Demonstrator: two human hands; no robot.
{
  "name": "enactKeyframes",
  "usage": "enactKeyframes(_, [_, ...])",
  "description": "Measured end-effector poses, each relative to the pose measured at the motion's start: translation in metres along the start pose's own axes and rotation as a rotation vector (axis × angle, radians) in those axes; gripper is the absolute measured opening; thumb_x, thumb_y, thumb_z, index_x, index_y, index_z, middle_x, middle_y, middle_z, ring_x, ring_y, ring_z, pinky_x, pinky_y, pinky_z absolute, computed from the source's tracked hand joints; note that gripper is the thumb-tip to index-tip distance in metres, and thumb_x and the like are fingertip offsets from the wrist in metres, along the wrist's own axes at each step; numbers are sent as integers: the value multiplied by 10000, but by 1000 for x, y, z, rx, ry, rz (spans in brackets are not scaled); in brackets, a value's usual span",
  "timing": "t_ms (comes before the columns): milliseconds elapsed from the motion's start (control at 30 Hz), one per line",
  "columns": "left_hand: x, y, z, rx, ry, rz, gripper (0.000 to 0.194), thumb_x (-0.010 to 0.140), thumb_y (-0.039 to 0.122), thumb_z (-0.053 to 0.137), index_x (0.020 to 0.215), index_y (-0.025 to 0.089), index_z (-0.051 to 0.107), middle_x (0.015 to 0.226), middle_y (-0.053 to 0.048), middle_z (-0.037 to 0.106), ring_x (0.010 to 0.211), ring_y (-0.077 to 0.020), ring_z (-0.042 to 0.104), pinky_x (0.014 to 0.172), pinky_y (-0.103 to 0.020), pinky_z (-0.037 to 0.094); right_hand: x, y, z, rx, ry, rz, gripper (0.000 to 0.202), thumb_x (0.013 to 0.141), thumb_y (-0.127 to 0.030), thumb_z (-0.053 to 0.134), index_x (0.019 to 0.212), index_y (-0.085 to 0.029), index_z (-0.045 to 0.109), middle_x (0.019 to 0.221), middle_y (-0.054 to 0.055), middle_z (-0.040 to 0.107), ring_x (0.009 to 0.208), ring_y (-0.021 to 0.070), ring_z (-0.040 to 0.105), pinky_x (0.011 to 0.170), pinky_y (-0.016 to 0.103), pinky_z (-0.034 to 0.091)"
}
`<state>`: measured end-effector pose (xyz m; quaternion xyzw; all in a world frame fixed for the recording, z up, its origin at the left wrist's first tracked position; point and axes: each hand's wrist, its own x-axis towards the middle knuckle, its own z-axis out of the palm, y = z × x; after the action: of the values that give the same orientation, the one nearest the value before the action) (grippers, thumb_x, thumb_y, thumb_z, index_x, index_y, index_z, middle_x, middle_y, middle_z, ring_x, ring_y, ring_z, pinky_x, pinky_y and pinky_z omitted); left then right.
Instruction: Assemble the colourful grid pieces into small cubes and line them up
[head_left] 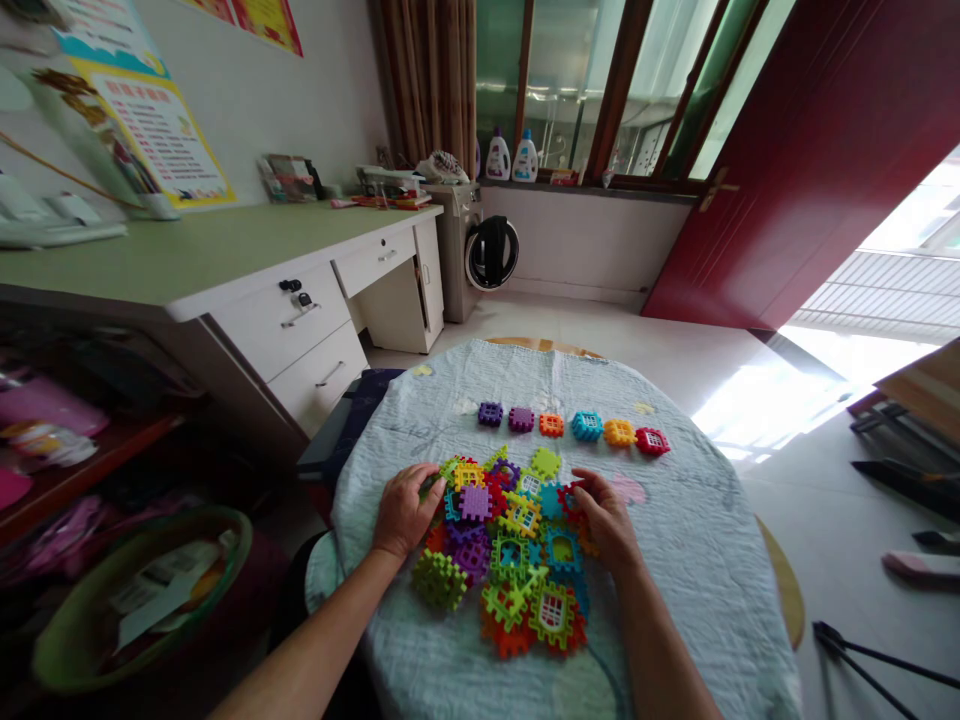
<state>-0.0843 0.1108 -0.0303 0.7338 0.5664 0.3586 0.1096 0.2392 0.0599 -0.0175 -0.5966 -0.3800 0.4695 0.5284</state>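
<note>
A heap of interlocking plastic building blocks [516, 515] in green, purple, yellow, blue, red and orange lies on the cloth-covered round table [675, 600]. My left hand [405, 510] rests against the heap's left edge, fingers stretched toward the far side, beside green and yellow pieces. On the opposite side my right hand [609, 522] touches blue and red pieces, its fingers apart. Neither hand lifts a block; some fingertips are hidden among the pieces. Behind the heap runs a row of several small blocks, from a dark purple block [490, 414] to a red block [652, 441].
A long desk [270, 245] with drawers stands at the left, and a washing machine [457, 250] with its door ajar is beyond it. A bin [247, 560] sits at lower left. Black tripod legs [862, 650] reach in at lower right. A red door [787, 180] stands behind.
</note>
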Motion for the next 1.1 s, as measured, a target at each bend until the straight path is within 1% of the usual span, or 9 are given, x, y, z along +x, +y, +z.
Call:
enactKeyframes(233, [0,-1,1,4,-4,-11,316,880,447,479,960,204,665,1026,-79,714,993,-243,646,960,-412,493,1,0,1,44,28,-3,412,718,-477,668,1039,-223,620,822,5,650,654,158,615,583,300,532])
enactKeyframes(333, [0,-1,1,2,-2,-14,314,878,442,484,953,197,667,1017,-77,714,982,-241,646,952,-410,496,5,5,-2,11,20,-9,398,744,-464,616,1055,-217,608,873,19,674,689,163,626,642,318,544])
enactKeyframes(433, [0,0,0,0,-3,-18,313,878,442,488,950,196,667,1014,-77,715,987,-242,645,951,-410,496,9,6,-7,-149,36,-65,379,749,-444,566,1044,-210,614,965,53,695,784,196,647,745,370,543])
enactKeyframes(567, [1,2,-1,2,1,-21,314,879,443,482,947,200,668,1013,-77,716,990,-242,645,948,-410,495,6,-7,-4,-538,151,-316,324,753,-355,551,1026,-211,649,1095,87,680,1043,252,602,961,441,451])
enactKeyframes(600, [1,2,-1,1,0,-22,312,880,441,482,946,200,668,1013,-76,715,989,-241,645,950,-410,493,3,-12,1,-613,135,-385,311,762,-324,543,1029,-211,654,1100,88,677,1075,253,584,989,442,428])
enactKeyframes(667, [1,2,0,-1,-2,-22,307,881,435,483,946,198,667,1016,-76,715,988,-240,644,955,-409,489,-5,-21,16,-712,26,-483,288,788,-272,526,1037,-213,658,1082,83,682,1078,245,572,992,426,417])
enactKeyframes(800, [0,0,1,2,-12,-22,303,882,423,488,952,191,669,1024,-78,712,997,-239,639,961,-404,484,-18,-29,57,-822,-229,-537,270,820,-238,559,1071,-228,660,1113,65,687,1084,238,557,977,405,406])
enactKeyframes(900, [0,-1,1,-1,-21,-31,314,890,422,479,955,185,674,1033,-82,712,1005,-237,638,967,-405,479,-20,-29,85,-878,-283,-538,301,825,-243,581,1117,-229,653,1184,68,670,1121,249,532,997,413,379])
enactKeyframes(1100, [1,0,1,-17,-25,-34,345,924,409,413,960,194,681,1036,-79,717,1019,-233,638,961,-398,479,-8,-38,128,-961,-316,-506,368,892,-257,497,1246,-219,590,1269,78,624,1185,256,471,1022,402,340])
